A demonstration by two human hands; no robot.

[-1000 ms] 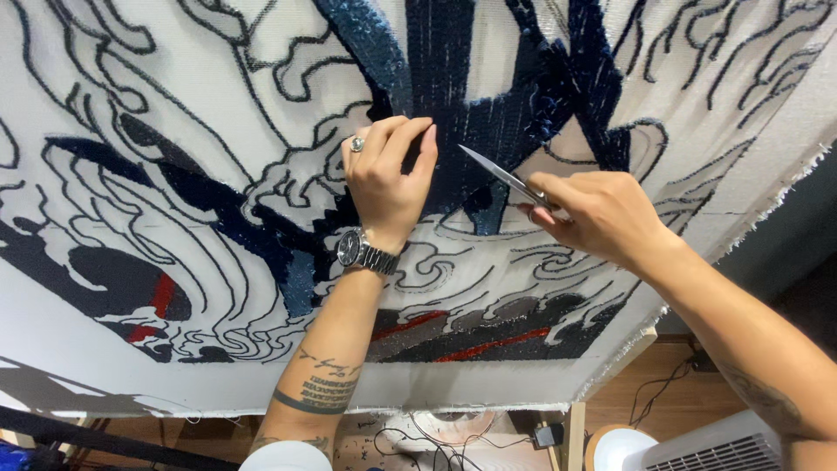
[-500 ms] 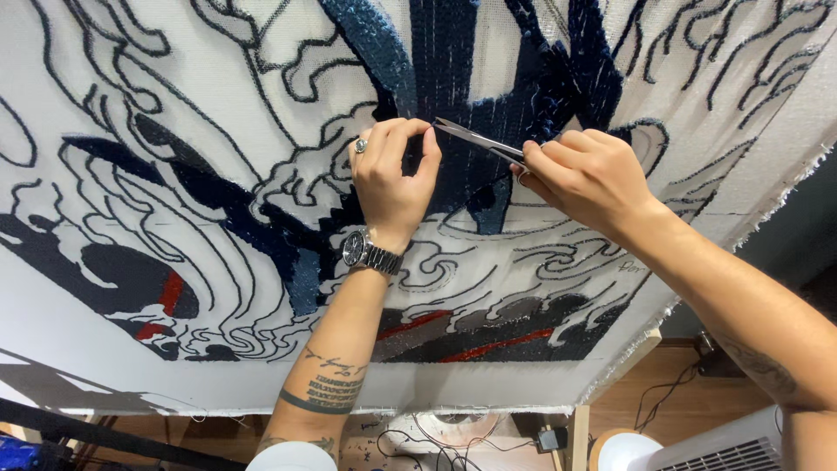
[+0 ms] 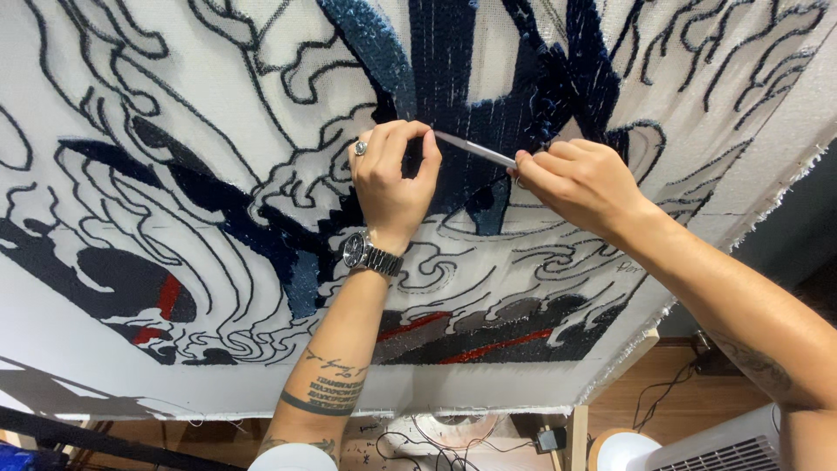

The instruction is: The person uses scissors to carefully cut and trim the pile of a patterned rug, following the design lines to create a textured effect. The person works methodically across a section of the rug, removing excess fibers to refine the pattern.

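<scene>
A large white cloth (image 3: 218,78) stretched upright fills the view, with black outlines, dark blue tufted patches (image 3: 453,78) and red streaks. My left hand (image 3: 392,179), wearing a ring and a wristwatch, pinches something small against the dark blue area with thumb and fingers; what it pinches is hidden. My right hand (image 3: 580,183) holds thin metal scissors (image 3: 475,150), whose tips reach the fingertips of my left hand. Whether the blades are apart cannot be told.
Below the cloth's lower edge lie a wooden floor (image 3: 628,406), tangled cables (image 3: 436,436), a round white object (image 3: 623,449) and a white slatted appliance (image 3: 724,449) at the bottom right. A dark bar (image 3: 78,432) crosses the bottom left.
My right hand has brought the scissors leftward until their tips meet my left fingertips. My left hand curled its fingers into a pinch on the blue pile.
</scene>
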